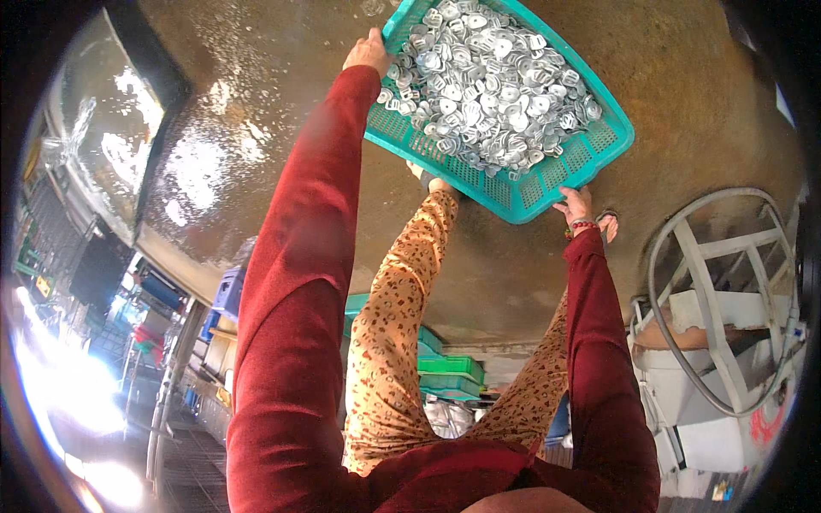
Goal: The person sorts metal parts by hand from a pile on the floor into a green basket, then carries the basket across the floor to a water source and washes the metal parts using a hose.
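A teal plastic basket (534, 193) with perforated walls hangs tilted between my two hands, above the wet floor. Inside lies a heap of small silvery metal pieces (492, 94), rounded and slotted, piled toward the far side. My left hand (368, 53) grips the rim at the basket's left side, fingers closed over the edge. At the near right corner my right hand (577, 205), with a red bead bracelet at the wrist, is closed on the rim. The undersides of both grips are hidden.
Wet brown concrete floor (282, 154) spreads around my feet. A grey metal frame with a round hoop (727, 282) stands at the right, by white containers (705, 440). Stacked green crates (451, 376) show behind my legs. A blue crate (229, 292) is at the left.
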Demonstrator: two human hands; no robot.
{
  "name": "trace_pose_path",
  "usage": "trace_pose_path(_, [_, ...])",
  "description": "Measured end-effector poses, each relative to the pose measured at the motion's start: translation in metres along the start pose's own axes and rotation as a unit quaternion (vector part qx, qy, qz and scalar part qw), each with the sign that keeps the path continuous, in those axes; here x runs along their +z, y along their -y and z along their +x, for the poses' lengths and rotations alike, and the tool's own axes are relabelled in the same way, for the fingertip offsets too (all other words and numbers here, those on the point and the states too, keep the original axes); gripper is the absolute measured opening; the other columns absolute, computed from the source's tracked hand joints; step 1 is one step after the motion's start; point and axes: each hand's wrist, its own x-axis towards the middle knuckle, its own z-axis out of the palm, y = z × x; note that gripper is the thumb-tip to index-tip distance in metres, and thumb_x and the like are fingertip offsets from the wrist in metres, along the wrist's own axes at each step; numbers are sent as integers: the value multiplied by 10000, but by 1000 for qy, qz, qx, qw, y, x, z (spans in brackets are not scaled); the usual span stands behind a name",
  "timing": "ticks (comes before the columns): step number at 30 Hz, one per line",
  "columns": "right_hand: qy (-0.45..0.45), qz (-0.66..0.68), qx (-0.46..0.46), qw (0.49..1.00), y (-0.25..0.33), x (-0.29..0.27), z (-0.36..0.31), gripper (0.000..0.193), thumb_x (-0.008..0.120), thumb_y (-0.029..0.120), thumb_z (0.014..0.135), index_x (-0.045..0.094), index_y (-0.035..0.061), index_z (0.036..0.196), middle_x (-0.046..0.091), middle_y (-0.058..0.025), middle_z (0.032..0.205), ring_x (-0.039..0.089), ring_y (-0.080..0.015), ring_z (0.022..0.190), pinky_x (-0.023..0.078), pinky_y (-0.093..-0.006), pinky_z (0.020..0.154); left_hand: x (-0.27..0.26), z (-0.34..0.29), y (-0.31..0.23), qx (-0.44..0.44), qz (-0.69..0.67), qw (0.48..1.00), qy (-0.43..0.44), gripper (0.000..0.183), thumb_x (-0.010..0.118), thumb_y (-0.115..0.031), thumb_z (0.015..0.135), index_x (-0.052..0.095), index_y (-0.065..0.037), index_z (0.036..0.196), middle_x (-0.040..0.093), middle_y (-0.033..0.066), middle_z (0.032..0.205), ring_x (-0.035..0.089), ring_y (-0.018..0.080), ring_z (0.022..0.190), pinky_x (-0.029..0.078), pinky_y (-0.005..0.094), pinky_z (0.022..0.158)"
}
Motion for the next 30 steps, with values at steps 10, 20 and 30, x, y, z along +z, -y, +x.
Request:
trace_pose_path(10, [-28,-170,-116,978,71,4,-172,296,567,172,734,561,43,1001,574,-41,837,554,-203,700,493,-345,585,-25,-59,123,6,-143,985,98,481,554,-231,625,556,-78,1082,598,200,988,567,352,935,453,428,795])
trace_pose_path(20, [66,-408,-385,825,196,169,-531,278,550,145,678,584,-3,911,597,-87,721,562,-175,659,445,-327,617,-328,-535,225,-248,-488,819,-175,338,547,-170,645,590,7,930,615,89,714,565,157,639,457,307,612])
trace_pose_path(30, [353,-342,-491,719,353,244,-754,402,610,76,721,503,-45,1089,576,-105,979,538,-156,899,430,-287,807,-525,-646,204,-326,-693,590,-256,253,534,-19,596,578,21,842,554,48,679,505,135,583,419,269,527])
